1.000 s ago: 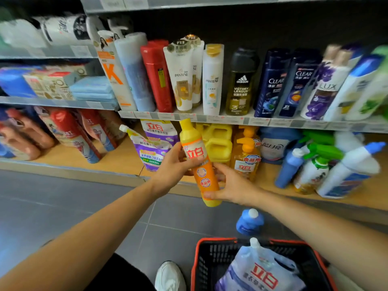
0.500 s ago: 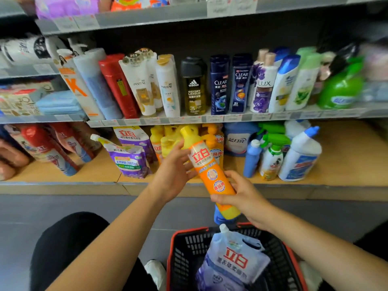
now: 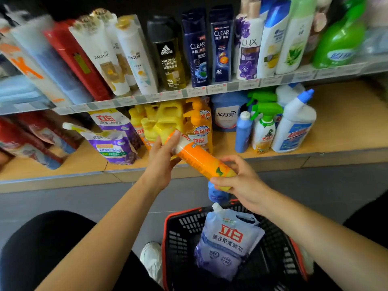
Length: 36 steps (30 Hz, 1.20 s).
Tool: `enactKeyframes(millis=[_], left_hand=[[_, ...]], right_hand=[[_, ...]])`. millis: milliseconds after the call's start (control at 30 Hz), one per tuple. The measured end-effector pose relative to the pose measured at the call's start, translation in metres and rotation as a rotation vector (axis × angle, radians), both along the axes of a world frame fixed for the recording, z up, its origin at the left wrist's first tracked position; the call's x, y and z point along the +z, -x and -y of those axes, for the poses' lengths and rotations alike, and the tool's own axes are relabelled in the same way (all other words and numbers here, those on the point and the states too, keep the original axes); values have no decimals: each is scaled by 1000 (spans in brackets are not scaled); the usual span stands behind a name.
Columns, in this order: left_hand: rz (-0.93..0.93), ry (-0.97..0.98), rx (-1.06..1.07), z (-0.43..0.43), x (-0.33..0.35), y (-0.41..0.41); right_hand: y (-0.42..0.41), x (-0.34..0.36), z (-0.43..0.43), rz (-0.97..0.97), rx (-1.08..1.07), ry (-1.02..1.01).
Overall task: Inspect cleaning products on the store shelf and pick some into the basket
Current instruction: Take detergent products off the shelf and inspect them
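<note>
I hold an orange and yellow dish-soap bottle (image 3: 201, 159) tilted in front of the lower shelf. My left hand (image 3: 162, 162) grips its upper end near the cap. My right hand (image 3: 241, 183) pinches its yellow base. Below stands a black basket with a red rim (image 3: 168, 223), and a pale blue refill pouch (image 3: 228, 242) sits upright inside it. A blue bottle (image 3: 216, 194) stands on the floor behind the basket, partly hidden by my right hand.
The lower wooden shelf (image 3: 340, 127) carries yellow detergent jugs (image 3: 168, 118), purple pouches (image 3: 113, 143), green-trigger sprays (image 3: 264, 127) and a white toilet cleaner (image 3: 294, 127). Shampoo bottles (image 3: 197, 51) line the upper shelf. My white shoe (image 3: 152, 259) sits left of the basket.
The bottle has tipped from nearly upright to a steep slant and turned, its label now facing away. The view has dropped lower and closer to the shelf.
</note>
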<state>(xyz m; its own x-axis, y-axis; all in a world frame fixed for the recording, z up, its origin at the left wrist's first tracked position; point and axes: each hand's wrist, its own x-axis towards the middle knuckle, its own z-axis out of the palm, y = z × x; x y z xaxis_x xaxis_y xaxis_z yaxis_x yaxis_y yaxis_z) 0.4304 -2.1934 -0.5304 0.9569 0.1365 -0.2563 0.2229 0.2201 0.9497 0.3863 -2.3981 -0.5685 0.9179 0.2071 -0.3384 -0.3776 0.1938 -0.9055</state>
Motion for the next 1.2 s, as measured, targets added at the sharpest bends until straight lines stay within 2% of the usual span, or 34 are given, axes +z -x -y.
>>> enactKeyframes(millis=[100, 200, 267, 367, 467, 600, 700, 867, 1033, 1100, 1200], left_hand=[[-36, 149, 25, -3, 0, -6], [-36, 285, -1, -6, -2, -8], [-7, 309, -20, -9, -3, -8], [46, 233, -68, -13, 0, -8], [40, 186, -21, -15, -2, -8], [50, 52, 25, -14, -5, -5], [54, 98, 43, -17, -3, -7], [115, 202, -36, -23, 1, -10], [116, 161, -17, -23, 2, -5], [116, 101, -2, -23, 4, -4], [157, -1, -23, -19, 5, -2]], right_hand=[[-1, -2, -2, -14, -39, -17], [-3, -2, -3, -103, -53, -175], [-5, -2, -3, -158, -44, -224], [-7, -5, -3, -200, 16, -162], [-8, -10, -8, -215, 33, -212], [-10, -13, -18, -187, -50, -265], [-11, -17, -15, -188, -81, -252], [-13, -19, -12, -281, 52, -223], [-15, -18, -13, -358, 115, -232], [-16, -17, -14, -342, 95, -245], [-17, -17, -14, -214, 82, -182]])
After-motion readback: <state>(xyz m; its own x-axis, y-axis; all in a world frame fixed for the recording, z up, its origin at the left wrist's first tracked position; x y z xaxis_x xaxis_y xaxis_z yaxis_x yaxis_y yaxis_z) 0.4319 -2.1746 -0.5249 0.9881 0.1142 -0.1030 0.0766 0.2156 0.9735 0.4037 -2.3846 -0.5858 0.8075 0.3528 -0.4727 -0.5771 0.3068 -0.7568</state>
